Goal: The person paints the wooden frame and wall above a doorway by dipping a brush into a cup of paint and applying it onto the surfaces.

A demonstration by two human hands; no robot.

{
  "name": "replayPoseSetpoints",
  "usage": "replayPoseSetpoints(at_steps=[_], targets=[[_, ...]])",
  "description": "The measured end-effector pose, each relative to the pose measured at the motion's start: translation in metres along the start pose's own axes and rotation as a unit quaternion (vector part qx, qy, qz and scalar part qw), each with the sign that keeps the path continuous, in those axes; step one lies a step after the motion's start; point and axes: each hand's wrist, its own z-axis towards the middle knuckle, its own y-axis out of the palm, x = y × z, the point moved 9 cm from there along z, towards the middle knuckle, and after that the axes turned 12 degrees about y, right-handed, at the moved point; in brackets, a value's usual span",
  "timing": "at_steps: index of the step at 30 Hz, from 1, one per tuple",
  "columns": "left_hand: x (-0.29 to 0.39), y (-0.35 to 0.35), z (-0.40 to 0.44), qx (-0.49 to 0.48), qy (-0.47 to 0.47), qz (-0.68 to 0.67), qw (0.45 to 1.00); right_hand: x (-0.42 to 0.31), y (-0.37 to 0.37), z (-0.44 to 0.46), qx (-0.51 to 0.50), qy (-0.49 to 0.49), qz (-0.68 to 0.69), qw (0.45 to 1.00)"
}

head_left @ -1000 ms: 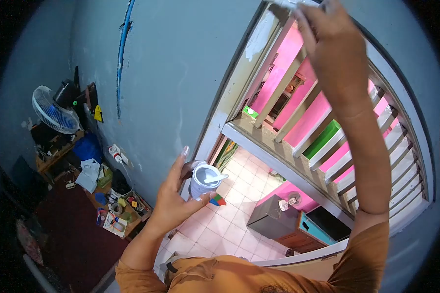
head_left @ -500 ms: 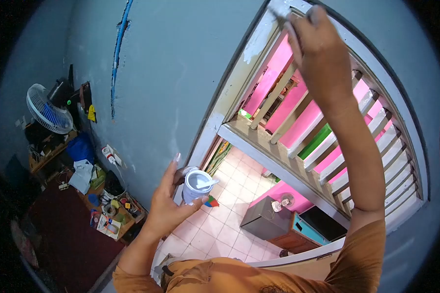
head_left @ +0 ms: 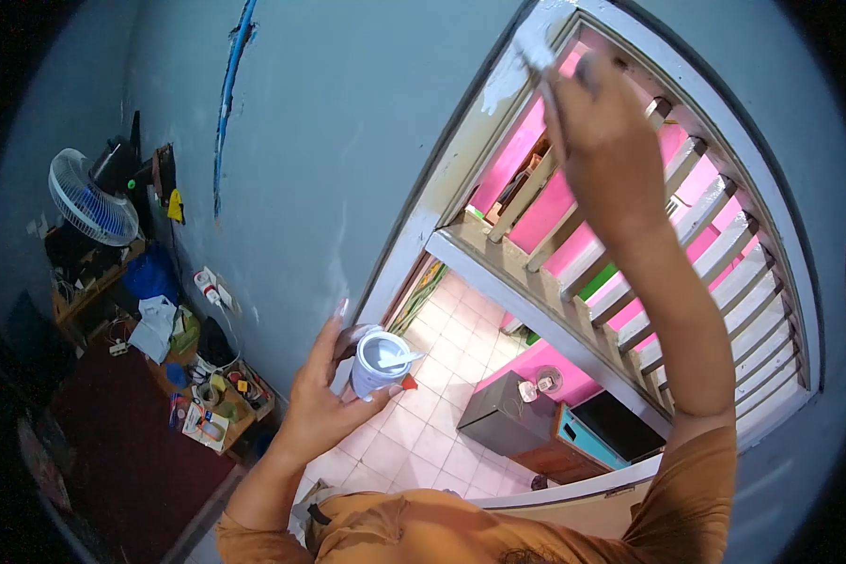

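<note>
My left hand (head_left: 324,390) is wrapped round a small open can (head_left: 380,365) of pale paint, with a white stick or spoon (head_left: 402,360) lying across its mouth. High up, my right hand (head_left: 597,127) grips a paintbrush (head_left: 538,54), blurred by motion, whose bristles are at the upper left part of the window frame (head_left: 461,150). White wet-looking paint covers the frame near the brush, while lower down it looks beige. Slanted slats (head_left: 705,216) fill the opening behind my right forearm, some white and some beige.
A fan (head_left: 94,197) stands at the left above a cluttered low table (head_left: 244,423). Blue conduit (head_left: 230,94) runs in a groove in the wall. Beyond the doorway are a tiled floor (head_left: 423,404), a grey fridge (head_left: 498,414) and a cabinet with a turquoise top (head_left: 587,440).
My right hand and the brush have moved down along the left side of the frame. My left hand still holds the can, a little lower and further left in view.
</note>
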Motion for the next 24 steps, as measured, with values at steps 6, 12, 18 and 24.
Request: replayPoseSetpoints(at_steps=[6,12,18,24], targets=[[0.002,-0.003,-0.004,0.003,-0.027,-0.007,1.0,-0.07,0.013,-0.073,-0.162,-0.03,0.132,0.977],[-0.002,-0.008,-0.01,0.005,-0.024,0.0,1.0,-0.068,0.006,-0.07,-0.184,-0.059,0.169,0.966],[-0.001,-0.006,-0.011,-0.003,-0.021,-0.005,1.0,-0.011,-0.016,-0.013,-0.059,-0.007,0.029,0.998],[-0.002,-0.005,-0.011,-0.015,-0.008,0.002,1.0,-0.071,0.012,-0.071,-0.124,-0.091,0.073,0.985]])
